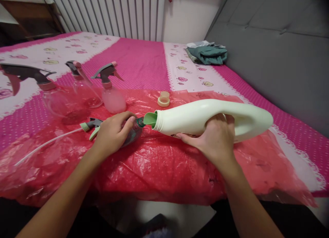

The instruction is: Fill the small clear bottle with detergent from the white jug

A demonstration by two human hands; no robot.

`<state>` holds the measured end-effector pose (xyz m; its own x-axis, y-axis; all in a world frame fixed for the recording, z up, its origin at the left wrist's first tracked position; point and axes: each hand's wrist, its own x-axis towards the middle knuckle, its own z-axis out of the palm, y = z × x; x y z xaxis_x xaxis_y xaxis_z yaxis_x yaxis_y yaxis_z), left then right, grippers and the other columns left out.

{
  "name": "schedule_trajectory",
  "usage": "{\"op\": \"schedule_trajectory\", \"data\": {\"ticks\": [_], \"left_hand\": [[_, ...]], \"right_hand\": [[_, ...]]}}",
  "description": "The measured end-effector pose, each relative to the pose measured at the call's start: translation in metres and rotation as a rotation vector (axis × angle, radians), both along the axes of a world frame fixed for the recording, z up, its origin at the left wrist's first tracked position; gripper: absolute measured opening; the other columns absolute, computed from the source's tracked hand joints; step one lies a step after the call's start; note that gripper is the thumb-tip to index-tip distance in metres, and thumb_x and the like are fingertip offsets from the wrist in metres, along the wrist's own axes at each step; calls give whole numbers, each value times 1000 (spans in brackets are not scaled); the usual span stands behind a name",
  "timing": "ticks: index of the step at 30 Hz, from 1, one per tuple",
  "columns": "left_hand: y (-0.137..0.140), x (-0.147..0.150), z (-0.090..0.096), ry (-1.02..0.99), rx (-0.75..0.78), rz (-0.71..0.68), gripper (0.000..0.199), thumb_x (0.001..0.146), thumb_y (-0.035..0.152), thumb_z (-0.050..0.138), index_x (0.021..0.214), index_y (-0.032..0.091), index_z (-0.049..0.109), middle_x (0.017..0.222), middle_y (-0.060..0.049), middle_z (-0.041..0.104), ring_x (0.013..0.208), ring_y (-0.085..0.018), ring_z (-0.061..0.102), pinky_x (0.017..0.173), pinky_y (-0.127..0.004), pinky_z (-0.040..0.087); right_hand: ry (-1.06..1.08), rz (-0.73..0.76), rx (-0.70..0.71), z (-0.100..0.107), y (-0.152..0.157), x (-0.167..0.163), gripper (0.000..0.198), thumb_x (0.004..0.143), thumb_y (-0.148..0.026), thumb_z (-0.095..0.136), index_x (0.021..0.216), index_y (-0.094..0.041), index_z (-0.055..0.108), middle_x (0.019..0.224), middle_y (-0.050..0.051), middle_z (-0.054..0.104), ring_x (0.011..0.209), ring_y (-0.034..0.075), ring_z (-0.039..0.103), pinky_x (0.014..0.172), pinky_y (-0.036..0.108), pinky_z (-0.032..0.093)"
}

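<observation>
My right hand [218, 137] is wrapped through the handle of a pale green detergent bottle [190, 114], which lies tipped nearly level with its mouth to the left. Its green pouring spout [151, 118] meets the threaded neck of a clear spray bottle [133, 134]. Around that bottle's body my left hand [114, 131] is closed, hiding much of it; the bottle leans toward the spout. Whether liquid is flowing I cannot make out. Just left of my left hand lies a loose spray head [93, 125] with a green trigger and a long white tube.
Red plastic sheeting [164, 166] covers the front of the pink bed. Three spray bottles stand at left: one large [55, 100], one behind [86, 90], one with cloudy contents [113, 100]. A cream cap [163, 99] sits beyond the detergent bottle. Folded clothes [207, 53] lie at the back right.
</observation>
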<state>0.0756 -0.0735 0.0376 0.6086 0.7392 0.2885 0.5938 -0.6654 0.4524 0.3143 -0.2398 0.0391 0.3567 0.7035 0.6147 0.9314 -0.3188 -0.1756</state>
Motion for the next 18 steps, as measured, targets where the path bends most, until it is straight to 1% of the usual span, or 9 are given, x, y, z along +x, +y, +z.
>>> {"op": "schedule_trajectory", "data": {"ticks": [6, 10, 16, 18], "left_hand": [[0, -1, -1, 0, -1, 0, 51, 99, 55, 33, 101, 20, 70, 93, -7, 74, 84, -26, 67, 76, -35, 44], [0, -2, -1, -2, -1, 8, 51, 99, 54, 33, 101, 20, 70, 94, -6, 75, 85, -26, 67, 76, -35, 43], [0, -2, 0, 1, -5, 5, 51, 99, 55, 33, 101, 20, 70, 95, -6, 75, 85, -25, 67, 76, -34, 44], [0, -1, 0, -2, -5, 1, 50, 99, 54, 33, 101, 20, 70, 95, -7, 75, 85, -25, 67, 76, -34, 43]], "right_hand": [[-15, -11, -40, 1, 0, 1, 76, 70, -71, 68, 115, -10, 63, 106, 19, 69, 109, 40, 62, 101, 56, 41], [-13, -11, -76, 2, 0, 2, 69, 71, -66, 66, 112, -10, 63, 104, 19, 68, 109, 40, 61, 101, 55, 40], [-16, -3, -95, 2, -1, 3, 67, 72, -64, 66, 113, -10, 63, 105, 18, 68, 110, 40, 61, 103, 57, 39], [-18, 10, -86, 2, -1, 4, 71, 72, -66, 66, 115, -10, 62, 107, 19, 68, 112, 40, 61, 104, 57, 39]]}}
